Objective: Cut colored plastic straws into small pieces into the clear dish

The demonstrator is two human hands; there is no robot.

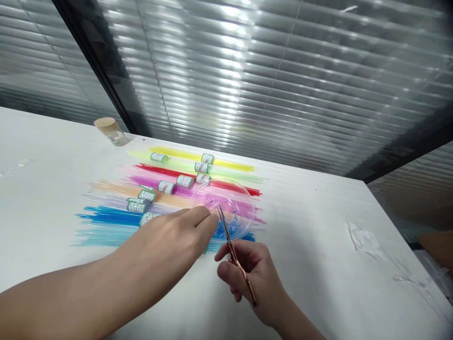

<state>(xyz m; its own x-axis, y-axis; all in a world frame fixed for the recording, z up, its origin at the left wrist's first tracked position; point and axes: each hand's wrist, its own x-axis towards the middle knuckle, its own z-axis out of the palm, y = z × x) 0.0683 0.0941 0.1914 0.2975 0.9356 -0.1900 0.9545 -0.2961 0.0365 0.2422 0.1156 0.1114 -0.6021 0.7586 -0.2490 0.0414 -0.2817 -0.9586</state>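
Note:
My right hand point(251, 278) holds a small pair of scissors point(229, 243) with copper-coloured handles, the blades pointing up and away. Just left of the blade tips is my left hand point(180, 231), its fingers pinched together over the near left edge of a clear round bowl point(252, 212). What those fingers hold, if anything, is hidden. Small blue and purple cut pieces point(231, 225) lie in the bowl. Beneath and beside it are bundles of thin plastic sticks: yellow point(233, 165), red point(163, 171), magenta point(143, 182), orange point(106, 187), blue point(106, 216) and light blue point(95, 238).
Patterned paper bands point(166, 187) wrap the bundles. A jar with a wooden lid point(112, 132) stands at the back left of the white table point(311, 264). Clear crumpled plastic point(366, 241) lies on the right. Window blinds point(226, 71) rise behind the far edge.

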